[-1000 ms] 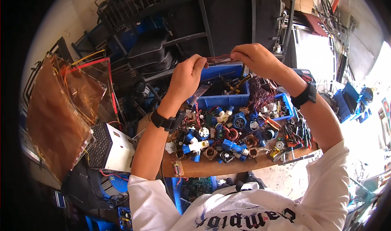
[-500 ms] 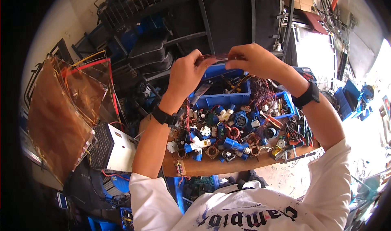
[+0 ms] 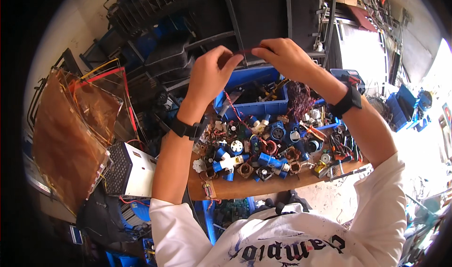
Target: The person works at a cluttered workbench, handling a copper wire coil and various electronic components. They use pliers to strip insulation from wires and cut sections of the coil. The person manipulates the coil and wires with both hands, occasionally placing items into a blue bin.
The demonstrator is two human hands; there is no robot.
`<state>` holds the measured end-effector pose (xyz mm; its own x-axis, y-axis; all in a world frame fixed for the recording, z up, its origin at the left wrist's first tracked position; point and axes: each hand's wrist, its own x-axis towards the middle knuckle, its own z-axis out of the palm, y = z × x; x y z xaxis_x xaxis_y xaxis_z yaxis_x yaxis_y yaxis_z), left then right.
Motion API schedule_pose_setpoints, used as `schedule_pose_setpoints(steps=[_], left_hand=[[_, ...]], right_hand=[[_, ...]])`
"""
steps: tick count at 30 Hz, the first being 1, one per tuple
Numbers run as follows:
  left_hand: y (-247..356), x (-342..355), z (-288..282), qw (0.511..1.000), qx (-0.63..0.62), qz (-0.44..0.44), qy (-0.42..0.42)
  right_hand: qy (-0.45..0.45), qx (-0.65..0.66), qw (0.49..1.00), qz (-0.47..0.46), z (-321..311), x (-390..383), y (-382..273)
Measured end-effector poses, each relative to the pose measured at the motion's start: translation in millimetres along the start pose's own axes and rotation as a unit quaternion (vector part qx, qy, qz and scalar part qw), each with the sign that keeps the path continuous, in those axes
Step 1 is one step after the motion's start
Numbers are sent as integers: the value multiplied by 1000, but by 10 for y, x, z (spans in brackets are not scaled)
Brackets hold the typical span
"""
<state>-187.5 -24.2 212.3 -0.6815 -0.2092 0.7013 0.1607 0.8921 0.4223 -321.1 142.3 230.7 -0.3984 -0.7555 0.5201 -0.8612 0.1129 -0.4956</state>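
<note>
Both hands are raised above the far side of the bench, fingertips close to each other. My left hand (image 3: 208, 76) is closed, thumb against fingers, on a thin dark reddish wire (image 3: 246, 51). My right hand (image 3: 288, 59) pinches the same wire from the other side, so a short length spans the gap. Below my left hand a red-and-white twisted wire (image 3: 230, 102) dangles toward the parts; whether it is the same strand I cannot tell. Beneath the hands sits a blue bin (image 3: 256, 109) with tools and dark pieces in it.
Blue-and-white plug connectors (image 3: 227, 163), sockets and copper coils crowd the wooden bench (image 3: 235, 190). A tangle of dark red wires (image 3: 299, 100) lies right of the bin. Pliers (image 3: 346, 144) lie at the right end. A white metal box (image 3: 136, 170) stands at the left, dark metal racking (image 3: 261, 17) behind.
Both hands have moved up and slightly left, still holding the wire. The red-and-white twisted wire now hangs more plainly below my left hand, in front of the bin.
</note>
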Motion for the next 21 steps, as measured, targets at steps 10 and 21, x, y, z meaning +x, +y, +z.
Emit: schedule_pose_setpoints(steps=[10,21], left_hand=[[75,36,172,997,-67,-36,22],[235,50,768,865,-464,-192,14]], right_hand=[[-38,99,991,80,-117,70,249],[67,403,906,112,151,60,202]])
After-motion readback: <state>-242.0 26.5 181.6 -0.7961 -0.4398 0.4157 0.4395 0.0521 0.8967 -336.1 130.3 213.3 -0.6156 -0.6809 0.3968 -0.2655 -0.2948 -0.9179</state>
